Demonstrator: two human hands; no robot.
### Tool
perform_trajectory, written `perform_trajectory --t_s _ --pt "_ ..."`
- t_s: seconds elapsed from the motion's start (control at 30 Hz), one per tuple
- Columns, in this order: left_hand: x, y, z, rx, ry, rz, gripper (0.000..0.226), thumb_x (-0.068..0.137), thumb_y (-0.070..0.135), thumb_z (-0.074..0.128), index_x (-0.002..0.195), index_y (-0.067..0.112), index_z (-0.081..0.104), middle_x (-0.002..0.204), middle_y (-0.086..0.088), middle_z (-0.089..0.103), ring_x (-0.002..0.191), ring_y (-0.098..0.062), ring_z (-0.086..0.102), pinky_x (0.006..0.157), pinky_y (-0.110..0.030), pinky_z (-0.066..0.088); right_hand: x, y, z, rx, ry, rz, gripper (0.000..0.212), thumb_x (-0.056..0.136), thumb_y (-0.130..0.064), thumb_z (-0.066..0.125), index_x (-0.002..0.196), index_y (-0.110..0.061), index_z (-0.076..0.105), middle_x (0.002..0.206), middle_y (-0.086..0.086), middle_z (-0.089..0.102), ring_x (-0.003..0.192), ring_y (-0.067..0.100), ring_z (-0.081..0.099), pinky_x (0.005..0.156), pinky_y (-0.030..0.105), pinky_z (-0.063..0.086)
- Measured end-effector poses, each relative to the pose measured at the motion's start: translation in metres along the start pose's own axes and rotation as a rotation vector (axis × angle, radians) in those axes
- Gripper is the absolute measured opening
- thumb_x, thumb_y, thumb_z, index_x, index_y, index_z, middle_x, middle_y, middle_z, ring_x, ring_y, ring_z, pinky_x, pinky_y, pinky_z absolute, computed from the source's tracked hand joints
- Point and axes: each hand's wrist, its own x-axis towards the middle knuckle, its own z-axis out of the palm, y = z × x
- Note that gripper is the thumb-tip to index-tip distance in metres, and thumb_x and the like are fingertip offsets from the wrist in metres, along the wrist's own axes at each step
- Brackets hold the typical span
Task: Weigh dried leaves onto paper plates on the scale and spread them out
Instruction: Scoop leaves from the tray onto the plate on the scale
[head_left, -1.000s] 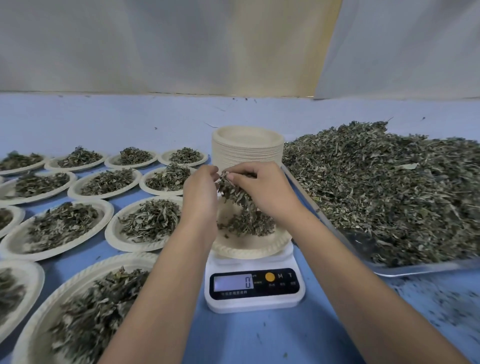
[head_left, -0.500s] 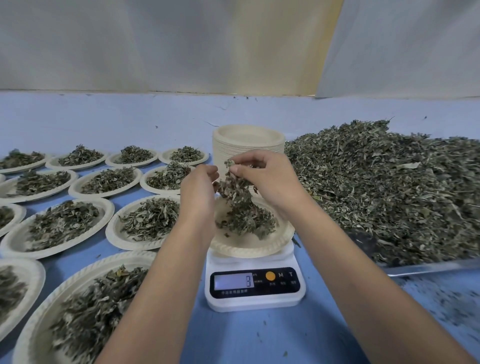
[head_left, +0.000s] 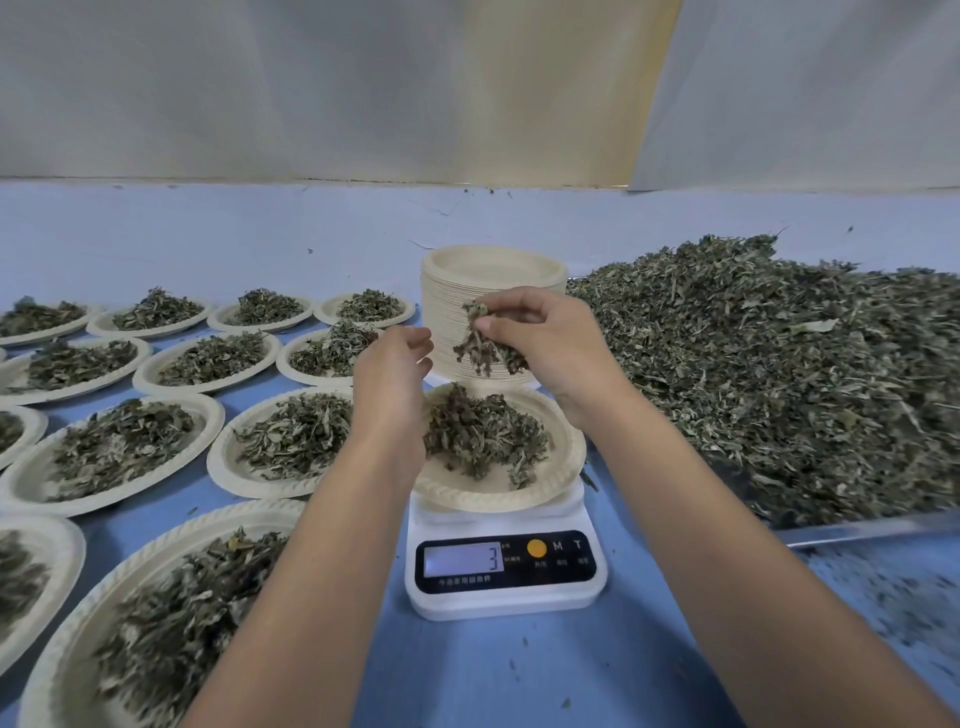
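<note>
1. A person's right hand (head_left: 540, 338) is raised above a paper plate (head_left: 561, 467) that sits on a white kitchen scale (head_left: 504, 597).
2. Its thumb and fingers (head_left: 524, 304) pinch a clump of dried leaves (head_left: 483, 348). The clump hangs below the fingertips, clear of the plate.
3. The left hand (head_left: 389, 379) is just left of the clump and apart from it, with its back to the camera. Its fingers curl inward, and whether they hold anything cannot be told.
4. A loose mound of leaves (head_left: 483, 436) lies on the plate, directly under the clump. The scale's display reads 3.
5. Behind the hands stands a tall stack of empty plates (head_left: 488, 270).
6. To the right, a large heap of leaves (head_left: 779, 389) fills a tray (head_left: 857, 530).
7. To the left, filled plates (head_left: 119, 447) lie in rows on the blue desk (head_left: 519, 675).
</note>
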Motion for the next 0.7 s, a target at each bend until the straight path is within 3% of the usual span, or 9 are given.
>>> perform_trajectory --t_s 0.07,0.17,0.27,0.33,0.5,0.7 --pt "0.0009 -0.0002 -0.0006 -0.005 -0.007 0.024 0.023 0.097 0.017 0.040 0.107 0.012 0.060 0.116 -0.003 0.062 0.113 -0.016 0.057 0.050 -0.011 0.045 0.0003 -0.0025 -0.0013 0.069 0.002 0.006 0.019 0.084 0.003 0.065 0.084 -0.016 0.066 0.081 0.004 0.068 0.072 0.008 0.064 0.071 0.017 0.054" --pt "0.0029 -0.0008 -0.0029 0.035 -0.011 0.075 0.030 0.098 0.018 0.036 0.115 0.012 0.060 0.123 -0.002 0.061 0.113 -0.012 0.055 0.078 -0.020 0.039 0.0010 -0.0040 -0.0024 0.093 0.004 -0.007 0.019 0.085 0.004 0.063 0.084 -0.015 0.065 0.087 0.008 0.069 0.078 0.012 0.064 0.080 0.026 0.053" --pt "0.0027 0.0009 -0.0037 -0.001 -0.027 0.090 0.031 0.099 0.019 0.035 0.116 0.012 0.060 0.119 -0.001 0.062 0.113 -0.011 0.055 0.063 -0.016 0.040 0.0002 -0.0025 -0.0004 0.063 -0.005 -0.009 0.018 0.085 0.002 0.063 0.085 -0.016 0.064 0.091 0.011 0.068 0.086 0.015 0.064 0.088 0.030 0.051" --pt "0.0028 0.0018 -0.0033 -0.026 -0.037 0.098 0.031 0.099 0.019 0.035 0.116 0.012 0.060 0.117 -0.001 0.062 0.114 -0.012 0.055 0.062 -0.016 0.039 -0.0009 -0.0022 0.0015 0.037 -0.012 -0.012 0.016 0.085 0.001 0.064 0.087 -0.015 0.065 0.094 0.015 0.068 0.087 0.015 0.063 0.089 0.029 0.051" --pt "0.0063 -0.0001 -0.0036 -0.046 -0.046 0.104 0.034 0.099 0.016 0.035 0.121 0.006 0.058 0.120 -0.006 0.062 0.116 -0.016 0.056 0.096 -0.025 0.042 -0.0014 -0.0042 0.0003 0.019 -0.009 -0.037 0.016 0.086 -0.001 0.063 0.087 -0.016 0.064 0.103 0.020 0.069 0.086 0.012 0.063 0.083 0.021 0.051" --pt "0.0087 -0.0010 -0.0034 -0.082 -0.066 0.089 0.028 0.098 0.017 0.037 0.109 0.007 0.061 0.107 -0.005 0.066 0.108 -0.017 0.061 0.098 -0.029 0.046 -0.0008 -0.0021 0.0004 0.009 -0.012 -0.044 0.019 0.086 0.001 0.063 0.085 -0.017 0.063 0.090 0.011 0.069 0.080 0.010 0.063 0.073 0.010 0.050"
